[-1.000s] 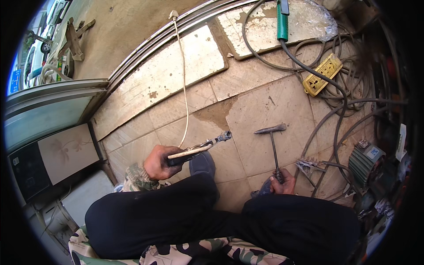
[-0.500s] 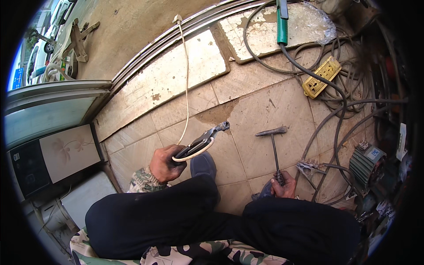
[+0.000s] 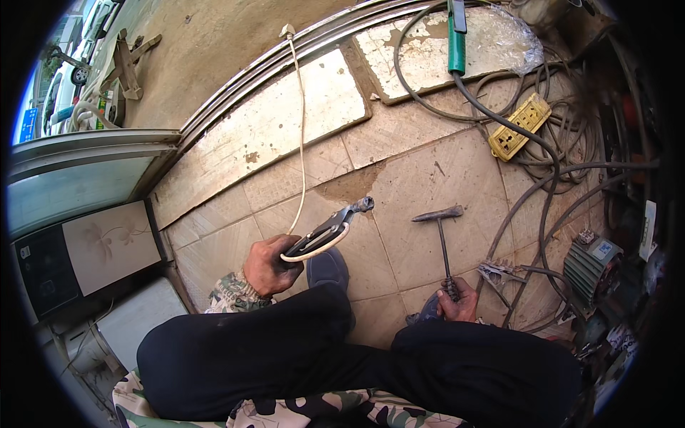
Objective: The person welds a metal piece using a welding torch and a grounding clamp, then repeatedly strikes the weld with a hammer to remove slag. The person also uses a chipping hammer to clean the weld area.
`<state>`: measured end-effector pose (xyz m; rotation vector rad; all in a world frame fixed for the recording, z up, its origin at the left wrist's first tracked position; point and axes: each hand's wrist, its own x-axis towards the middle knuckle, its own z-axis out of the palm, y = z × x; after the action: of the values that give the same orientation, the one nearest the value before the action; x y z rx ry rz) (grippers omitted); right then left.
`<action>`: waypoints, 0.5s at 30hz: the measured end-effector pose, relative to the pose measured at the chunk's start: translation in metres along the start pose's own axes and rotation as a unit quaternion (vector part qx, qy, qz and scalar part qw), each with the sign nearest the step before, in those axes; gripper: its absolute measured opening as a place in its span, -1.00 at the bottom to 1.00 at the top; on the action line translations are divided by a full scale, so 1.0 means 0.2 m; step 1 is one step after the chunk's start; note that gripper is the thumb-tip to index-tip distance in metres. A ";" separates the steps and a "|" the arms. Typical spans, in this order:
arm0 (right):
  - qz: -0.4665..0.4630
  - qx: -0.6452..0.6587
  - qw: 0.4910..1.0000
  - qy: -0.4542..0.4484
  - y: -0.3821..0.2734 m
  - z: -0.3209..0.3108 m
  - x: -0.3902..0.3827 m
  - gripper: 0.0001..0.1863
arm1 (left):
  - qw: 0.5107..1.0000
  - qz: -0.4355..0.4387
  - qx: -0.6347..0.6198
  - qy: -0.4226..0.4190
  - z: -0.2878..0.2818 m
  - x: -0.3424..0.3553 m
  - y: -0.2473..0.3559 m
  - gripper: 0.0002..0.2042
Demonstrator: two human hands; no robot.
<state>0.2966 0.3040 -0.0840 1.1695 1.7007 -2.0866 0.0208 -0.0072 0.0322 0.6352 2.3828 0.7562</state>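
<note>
My left hand [image 3: 270, 265] is wrapped round the handles of dark metal locking pliers [image 3: 330, 230], which point up and to the right. A small, dull grey metal piece [image 3: 364, 204] sits at their jaws. A pale cord [image 3: 301, 143] runs from the far doorway to this hand, and a pale loop curves along the pliers. My right hand [image 3: 459, 302] grips the coiled handle of a chipping hammer [image 3: 444, 246]. The hammer's pointed head is up, away from me, apart from the pliers. The palm side of my left hand is hidden.
Beside my right hand lies a metal clamp [image 3: 502, 272] on dark cables. Farther right stands a green motor [image 3: 594, 267]. A yellow power strip [image 3: 519, 128] rests on coiled cable, below a green electrode holder [image 3: 456, 50]. White slabs [image 3: 271, 135] line the doorway track. At left is a flowered panel [image 3: 107, 246].
My left hand and the pliers have shifted very slightly to the right. The right hand and the chipping hammer stay in place.
</note>
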 end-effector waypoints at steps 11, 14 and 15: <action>0.015 -0.001 1.000 0.002 -0.04 0.01 0.00 -0.83 | 1.000 0.011 -0.003 0.003 0.01 0.00 0.00 -0.67; 0.016 0.006 1.000 0.004 -0.05 0.01 -0.01 -0.84 | 1.000 0.010 -0.009 0.001 -0.01 0.00 0.01 -0.68; 0.014 0.009 1.000 0.005 -0.05 0.01 -0.01 -0.84 | 1.000 0.007 -0.013 -0.002 -0.01 0.00 0.02 -0.68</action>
<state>0.2910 0.3039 -0.0763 1.2032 1.6627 -2.0881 0.0204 -0.0062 0.0364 0.6420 2.3639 0.7904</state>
